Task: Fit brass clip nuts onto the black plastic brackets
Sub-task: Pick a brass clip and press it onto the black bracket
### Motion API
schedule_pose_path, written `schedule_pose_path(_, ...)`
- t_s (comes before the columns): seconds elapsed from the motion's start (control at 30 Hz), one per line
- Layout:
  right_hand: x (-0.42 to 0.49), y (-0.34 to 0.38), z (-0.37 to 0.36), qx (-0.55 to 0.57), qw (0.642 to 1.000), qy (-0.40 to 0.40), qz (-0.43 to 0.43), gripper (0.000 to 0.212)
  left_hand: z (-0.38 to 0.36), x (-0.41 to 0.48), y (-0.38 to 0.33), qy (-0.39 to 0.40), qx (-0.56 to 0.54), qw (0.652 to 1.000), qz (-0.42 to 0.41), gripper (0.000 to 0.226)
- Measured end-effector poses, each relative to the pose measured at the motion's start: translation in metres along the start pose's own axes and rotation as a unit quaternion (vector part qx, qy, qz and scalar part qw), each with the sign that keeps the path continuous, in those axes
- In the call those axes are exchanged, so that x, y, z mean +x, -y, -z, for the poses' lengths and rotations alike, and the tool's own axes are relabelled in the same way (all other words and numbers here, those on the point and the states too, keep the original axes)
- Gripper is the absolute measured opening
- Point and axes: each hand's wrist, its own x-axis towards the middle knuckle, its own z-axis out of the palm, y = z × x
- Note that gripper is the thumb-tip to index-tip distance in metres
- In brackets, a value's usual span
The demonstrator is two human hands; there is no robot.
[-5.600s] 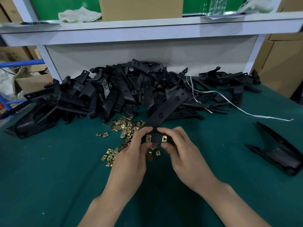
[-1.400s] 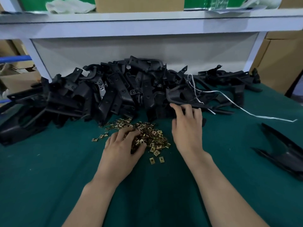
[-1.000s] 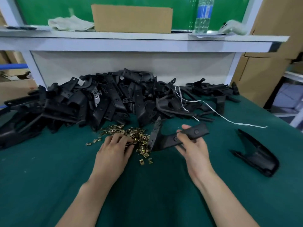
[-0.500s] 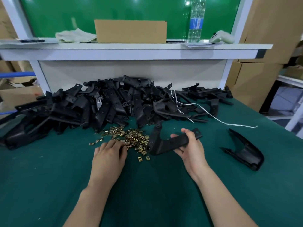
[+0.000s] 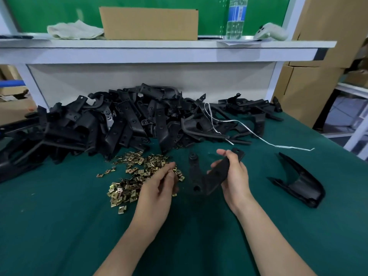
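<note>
Observer: Brackets first. Pile of black plastic brackets (image 5: 119, 124) along the back of the green mat (image 5: 49, 226), from far left to past centre. White strap (image 5: 258, 137) trails off its right side.

Recorder: Noted. Nuts?

Observer: Brass clip nuts (image 5: 135, 176) in a loose heap on the mat, just in front of the pile, left of centre. A few strays at its left edge.

Recorder: Left hand?

Observer: Left hand (image 5: 157, 190) over the right edge of the heap, fingers bent with the tips drawn toward the thumb. Whether a nut is pinched there: cannot tell.

Recorder: And the workpiece?

Observer: V-shaped bracket (image 5: 199, 176) at centre, right beside the heap. No nut visible on it. Right hand (image 5: 237, 176) grips its right arm, fingers wrapped around it, thumb lifted near the arm's end.

Recorder: Anything further right?

Observer: Lone bracket (image 5: 300, 182) lying on the mat, well apart from both hands.
</note>
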Motion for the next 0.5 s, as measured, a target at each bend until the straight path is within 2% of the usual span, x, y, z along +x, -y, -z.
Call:
schedule_pose_path(0.13,0.006,0.001,0.0,-0.009,1.0,0.013,-0.001,0.029,0.004,0.004,0.008,0.024,-0.088,0.995,0.033,0.034)
schedule_pose_path(0.3,0.01,-0.001,0.001,-0.014,1.0,0.021,-0.007,0.029,0.005,0.005,0.009,0.028,-0.087,0.996,0.015,0.033)
schedule_pose_path(0.5,0.012,-0.003,0.0,-0.02,1.0,0.022,-0.003,0.029,0.004,0.005,0.007,0.026,-0.111,0.993,0.028,0.016)
